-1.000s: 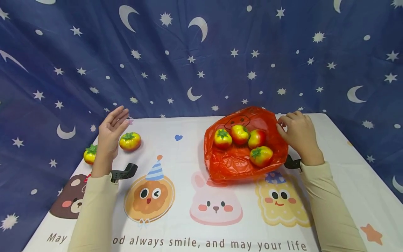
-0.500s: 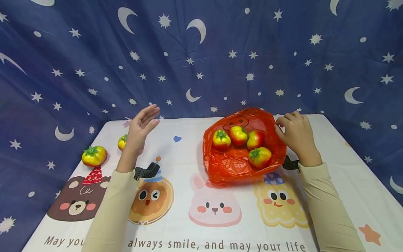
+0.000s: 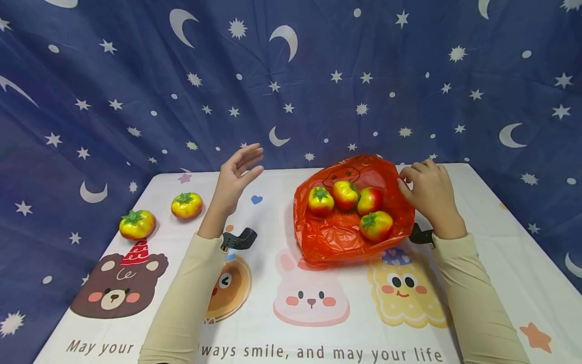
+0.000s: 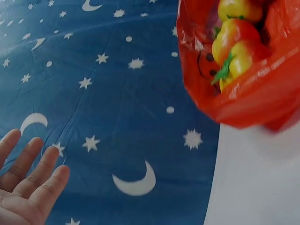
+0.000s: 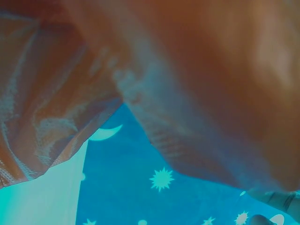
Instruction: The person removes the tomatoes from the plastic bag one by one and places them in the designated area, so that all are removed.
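Think of the white cloth-covered table [image 3: 268,217] as a clock, with 12 at the far side and 6 closest to you. Your left hand [image 3: 236,177] is up in the air at about 11 o'clock. Its fingers are loose and nearly straight, the thumb is apart from them, and it has hold of nothing. Your right hand [image 3: 427,191] is at about 2 o'clock. Its fingers are bent and pinch the edge of a thin, shiny red plastic bag [image 3: 334,237]; how tightly, you cannot tell. The bag is also near 2 o'clock, just left of that hand, with its mouth wide open. In it are four shiny, round, yellow-and-red fruits [image 3: 376,226], at about 9, 11, 2 and 4 o'clock of the bag. Two loose fruits [image 3: 186,206] of the same kind, with green leafy tops, lie on the table near 10 o'clock, apart from each other and well away from the bag. A dark blue cloth curtain [image 3: 227,91] with white stars and moons hangs past 12 o'clock.
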Demonstrator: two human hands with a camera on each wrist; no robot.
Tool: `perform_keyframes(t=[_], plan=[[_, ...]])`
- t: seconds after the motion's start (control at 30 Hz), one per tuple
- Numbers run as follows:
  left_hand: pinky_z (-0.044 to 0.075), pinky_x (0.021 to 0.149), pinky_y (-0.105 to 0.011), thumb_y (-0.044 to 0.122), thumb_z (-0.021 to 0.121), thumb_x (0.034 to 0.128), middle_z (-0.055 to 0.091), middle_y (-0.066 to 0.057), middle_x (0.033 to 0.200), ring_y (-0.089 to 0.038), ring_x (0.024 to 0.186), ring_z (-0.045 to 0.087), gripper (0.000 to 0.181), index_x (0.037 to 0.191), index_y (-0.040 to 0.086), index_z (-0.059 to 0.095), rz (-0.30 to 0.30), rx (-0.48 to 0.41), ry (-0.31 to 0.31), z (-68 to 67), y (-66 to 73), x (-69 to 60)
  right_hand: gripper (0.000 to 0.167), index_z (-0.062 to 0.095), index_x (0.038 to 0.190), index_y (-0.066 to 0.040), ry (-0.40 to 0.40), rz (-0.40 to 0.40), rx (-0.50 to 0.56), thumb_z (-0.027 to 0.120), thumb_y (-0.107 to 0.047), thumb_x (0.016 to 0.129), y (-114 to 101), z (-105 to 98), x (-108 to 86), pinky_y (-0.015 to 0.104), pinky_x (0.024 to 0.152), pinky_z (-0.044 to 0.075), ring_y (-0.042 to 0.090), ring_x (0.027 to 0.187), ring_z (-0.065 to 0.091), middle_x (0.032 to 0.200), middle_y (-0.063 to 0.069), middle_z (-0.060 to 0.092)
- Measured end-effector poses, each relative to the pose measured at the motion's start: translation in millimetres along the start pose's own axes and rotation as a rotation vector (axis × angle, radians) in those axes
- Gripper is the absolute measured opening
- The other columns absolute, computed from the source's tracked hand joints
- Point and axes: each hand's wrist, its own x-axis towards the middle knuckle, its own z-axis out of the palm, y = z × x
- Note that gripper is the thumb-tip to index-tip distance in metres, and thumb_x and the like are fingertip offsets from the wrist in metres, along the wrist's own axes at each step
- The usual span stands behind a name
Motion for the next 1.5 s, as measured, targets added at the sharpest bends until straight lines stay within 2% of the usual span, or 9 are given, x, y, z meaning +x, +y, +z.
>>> perform_keyframes(t=[0.43,0.63,0.93,1.1,1.33,1.5], plan=[[0.045,0.103,-0.036,0.002,0.059,0.0891,0.049,-0.018,0.138,-0.029,0.128,0.048,0.051,0.137,0.001,0.043,0.029,-0.023,-0.052,34.3,-14.4,16.7,0.009,0.065,0.074,0.0,0.002,-0.002,0.005,0.07,-0.007,0.076,-1,-2,1.7,0.049,0.064,0.045,0.035,0.073,0.051,0.068,0.017,0.063],[0.047,0.101,-0.036,0.002,0.06,0.0887,0.051,-0.017,0.136,-0.028,0.126,0.05,0.049,0.136,0.001,0.045,0.043,-0.028,-0.069,48.7,-26.0,22.5,0.008,0.066,0.075,0.0,-0.01,0.013,0.011,0.07,-0.006,0.076,-2,-2,1.8,0.049,0.065,0.045,0.035,0.074,0.051,0.069,0.018,0.063],[0.048,0.101,-0.037,0.002,0.061,0.088,0.051,-0.019,0.135,-0.031,0.126,0.051,0.049,0.135,0.002,0.046,0.031,-0.054,-0.11,67.8,-43.1,29.0,0.009,0.065,0.074,0.0,-0.003,0.005,0.016,0.07,-0.007,0.077,-2,-2,3.1,0.048,0.065,0.044,0.034,0.073,0.051,0.068,0.017,0.063],[0.044,0.104,-0.036,0.003,0.061,0.088,0.051,-0.019,0.136,-0.031,0.126,0.05,0.05,0.135,0.002,0.046,0.014,-0.054,-0.154,77.7,-53.6,31.4,0.008,0.065,0.074,0.0,0.003,-0.001,0.02,0.07,-0.006,0.077,-1,-2,2.8,0.048,0.064,0.044,0.035,0.073,0.051,0.068,0.017,0.063],[0.04,0.107,-0.045,0.0,0.062,0.0871,0.05,-0.026,0.133,-0.037,0.125,0.049,0.049,0.133,-0.004,0.045,0.001,-0.074,-0.225,90.8,-66.2,31.0,0.008,0.065,0.074,0.0,-0.012,0.013,0.02,0.07,-0.006,0.077,-2,-2,0.9,0.049,0.066,0.046,0.034,0.073,0.051,0.068,0.017,0.063],[0.04,0.107,-0.043,0.0,0.062,0.0868,0.05,-0.028,0.132,-0.038,0.125,0.048,0.048,0.132,-0.004,0.047,-0.014,-0.04,-0.272,97.3,-73.1,30.0,0.009,0.065,0.074,0.0,-0.023,0.023,0.017,0.07,-0.007,0.077,-2,-1,-0.5,0.049,0.067,0.046,0.034,0.074,0.051,0.069,0.017,0.064]])
